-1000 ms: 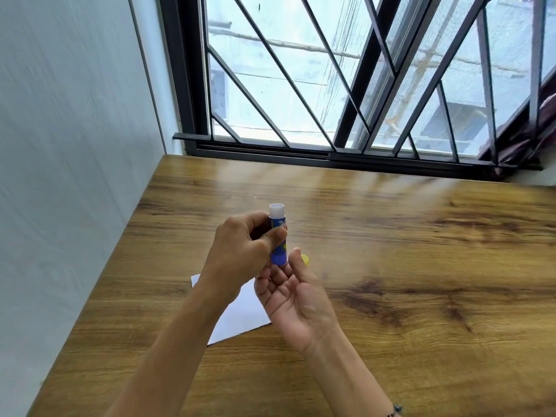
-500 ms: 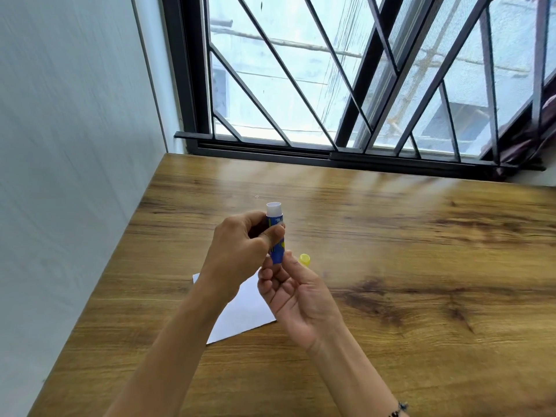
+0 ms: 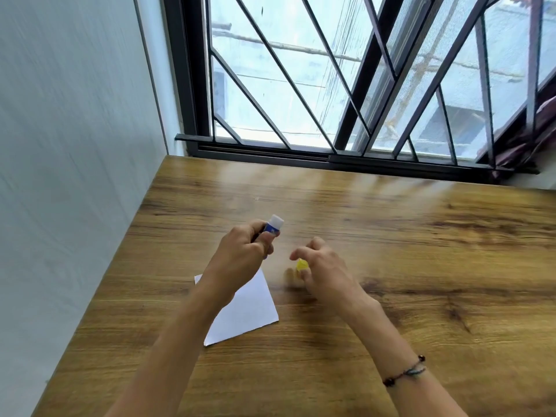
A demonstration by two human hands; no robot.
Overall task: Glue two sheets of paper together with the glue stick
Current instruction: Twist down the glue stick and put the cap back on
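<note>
While a pale wall (image 3: 69, 145) closes the scene on the left, the wooden table (image 3: 391, 266) runs from it to the right edge, with a barred window (image 3: 331, 85) along the far side. Left of centre, the left hand (image 3: 240, 254) is raised above the table, its fingers and thumb curled round the glue stick (image 3: 273, 226). The blue barrel is mostly hidden inside the grasp; only its far end and the white tip stick out past the thumb, tilted up and to the right. Beneath that forearm lies the white paper (image 3: 249, 308), flat on the table and turned at an angle, its far-left part covered by the wrist; whether it is one sheet or two stacked cannot be told. To the right, well clear of the glue stick, the right hand (image 3: 322, 272) sits low over the table, back upward, fingers bent. The yellow cap (image 3: 301, 264) shows at its fingertips, seemingly pinched between them, though blur makes the contact uncertain. A beaded cord bracelet (image 3: 406, 371) circles the right wrist nearer the viewer.
</note>
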